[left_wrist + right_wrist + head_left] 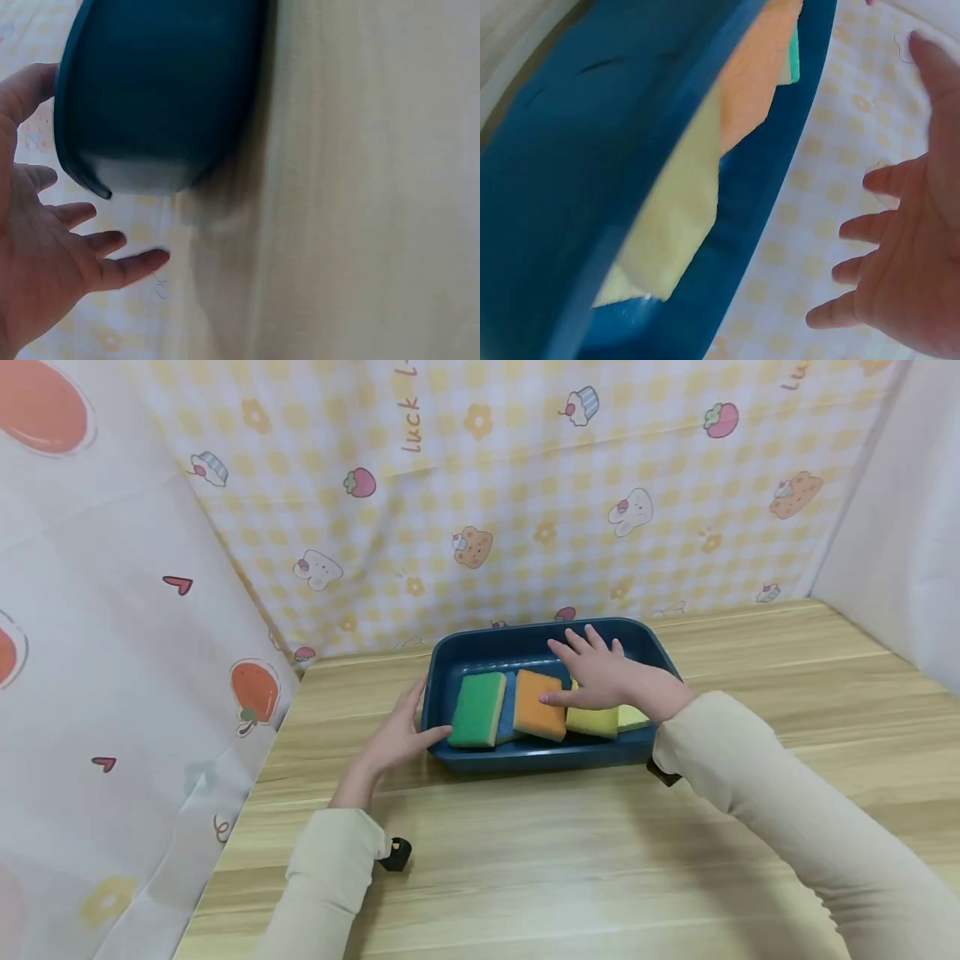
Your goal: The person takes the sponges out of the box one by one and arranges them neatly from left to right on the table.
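A dark blue plastic bin (540,762) holds a row of sponges in the head view: green (477,710), blue (508,706), orange (534,710), yellow (592,722) and pale yellow (632,717). My left hand (397,737) is at the bin's left end, fingers spread, its thumb at the rim; the left wrist view shows the hand (45,255) beside the bin wall (157,90). Over the bin's right half hovers my right hand (596,678), fingers extended and holding nothing. In the right wrist view that hand (907,247) is apart from the yellow sponge (679,210).
The bin stands on a wood-grain table (510,868), near its back edge. Behind it hangs a yellow checked cloth (420,527) with printed cartoons. White cloth (112,610) closes off the left side, and a pale panel (892,518) the right.
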`<state>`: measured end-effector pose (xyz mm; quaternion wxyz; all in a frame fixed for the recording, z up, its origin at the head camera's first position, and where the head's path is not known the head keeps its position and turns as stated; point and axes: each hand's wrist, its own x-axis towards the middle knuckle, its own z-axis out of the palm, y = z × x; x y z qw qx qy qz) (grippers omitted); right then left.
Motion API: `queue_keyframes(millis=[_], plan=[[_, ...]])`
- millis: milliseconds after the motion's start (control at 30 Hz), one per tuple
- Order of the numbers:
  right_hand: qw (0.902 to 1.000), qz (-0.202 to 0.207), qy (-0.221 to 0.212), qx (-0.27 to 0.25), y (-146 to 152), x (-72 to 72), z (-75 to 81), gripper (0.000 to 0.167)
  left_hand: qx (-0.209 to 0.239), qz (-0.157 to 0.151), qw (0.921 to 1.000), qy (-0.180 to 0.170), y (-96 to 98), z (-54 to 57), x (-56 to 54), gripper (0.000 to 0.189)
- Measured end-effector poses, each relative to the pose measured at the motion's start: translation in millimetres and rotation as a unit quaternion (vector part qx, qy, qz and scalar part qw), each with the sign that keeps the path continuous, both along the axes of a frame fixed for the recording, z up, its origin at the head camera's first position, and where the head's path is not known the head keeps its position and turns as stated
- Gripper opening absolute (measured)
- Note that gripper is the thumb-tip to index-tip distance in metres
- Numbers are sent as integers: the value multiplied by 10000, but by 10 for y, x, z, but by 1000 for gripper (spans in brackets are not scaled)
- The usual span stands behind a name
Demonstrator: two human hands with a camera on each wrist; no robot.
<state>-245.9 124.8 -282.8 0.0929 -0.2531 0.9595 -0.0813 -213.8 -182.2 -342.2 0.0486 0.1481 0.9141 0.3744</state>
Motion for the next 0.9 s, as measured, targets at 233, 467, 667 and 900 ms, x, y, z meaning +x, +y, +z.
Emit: queue_keyframes(millis=[233,467,667,900], plan=[[9995,73,-294,-80,-307,-225,14,78,1001,19,9942,-398,-98,-162,9,83],[9955,-246,-908,64,-509,-393,27,71,1535,-150,9875,-336,-107,-264,19,75],[9867,-651,-1487,54,-575,-506,-65,70,2221,-257,9727,-626,-99,-321,-1,72],[9789,-1007,-1773,106,-638,-599,-216,67,2352,-150,9692,-720,-103,-367,0,70]])
